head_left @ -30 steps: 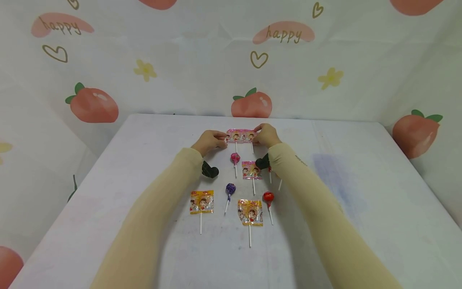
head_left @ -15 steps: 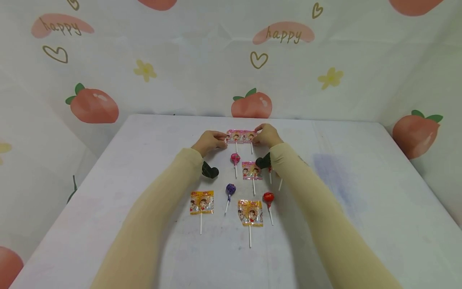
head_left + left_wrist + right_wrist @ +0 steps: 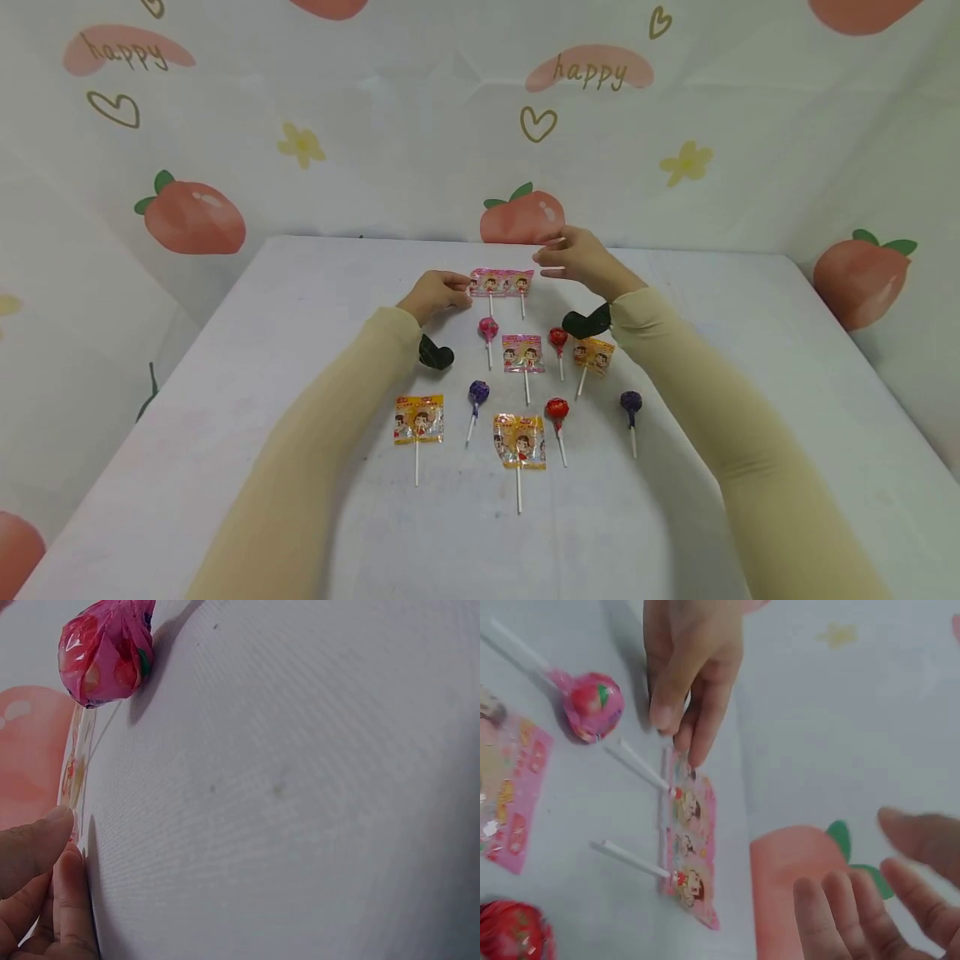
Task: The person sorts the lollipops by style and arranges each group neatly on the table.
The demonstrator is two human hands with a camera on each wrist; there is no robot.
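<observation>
Pinching the left end of the two-stick pink lollipop packet, far side of table: left hand, thumb and fingers. Right hand released, fingers loosely extended, just right of packet. Nearer the person than packet: pink ball lollipop, single-stick pink packet; yellow packet farther right.

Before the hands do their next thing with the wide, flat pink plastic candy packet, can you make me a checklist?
1. Left hand touching the wide, flat pink plastic candy packet: ok, at its left end.
2. Right hand touching it too: not ok, it's apart, fingers open.
3. Both thin, straight white sticks uncovered: ok.
4. Round, shiny pink-wrapped lollipop free of the hands: ok, neither touches it.
5. Left hand's grip tight: cannot tell.
</observation>
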